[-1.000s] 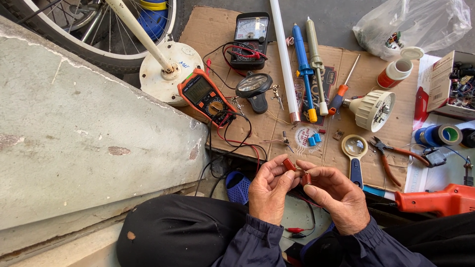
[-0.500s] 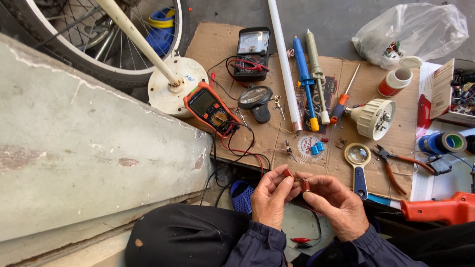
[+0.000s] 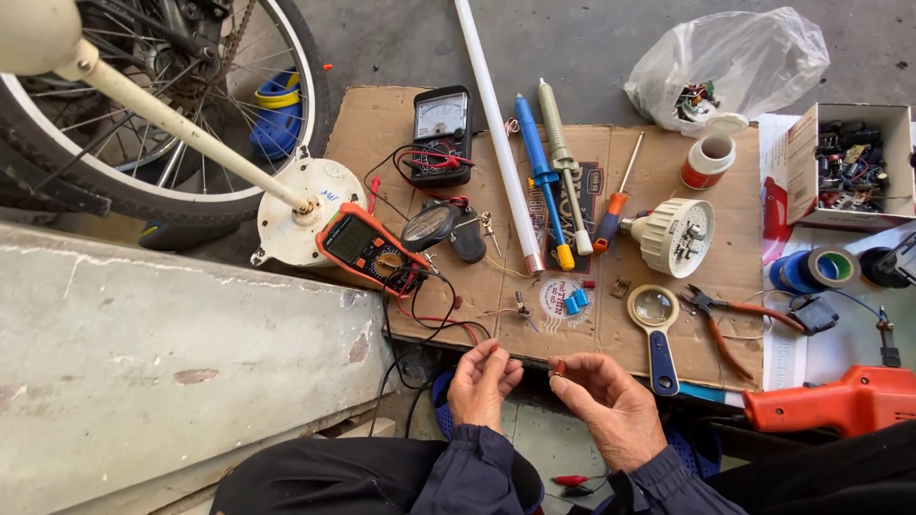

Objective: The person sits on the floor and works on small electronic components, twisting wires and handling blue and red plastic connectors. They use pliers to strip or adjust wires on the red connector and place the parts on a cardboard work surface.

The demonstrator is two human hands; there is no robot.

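Low in the near middle of the view, two bare hands are held close together above the near edge of a cardboard sheet [image 3: 668, 157] that is spread as a work mat. A tiny reddish part [image 3: 559, 366] is pinched between thumb and fingertips of the right hand [image 3: 603, 402], raised as if for close inspection. The left hand [image 3: 484, 383] is curled, its fingertips drawn together; whether anything is gripped there cannot be told. An orange digital multimeter [image 3: 370, 252] is laid to the far left of the hands, its red and black leads [image 3: 429, 319] trailing toward them, so readings stay within reach. A magnifying glass [image 3: 656, 334] is placed just to the right, with pliers [image 3: 730, 319] beyond it. Farther away, a black analogue meter [image 3: 441, 133], a white tube [image 3: 496, 133] and two soldering tools [image 3: 549, 172] are lined up.
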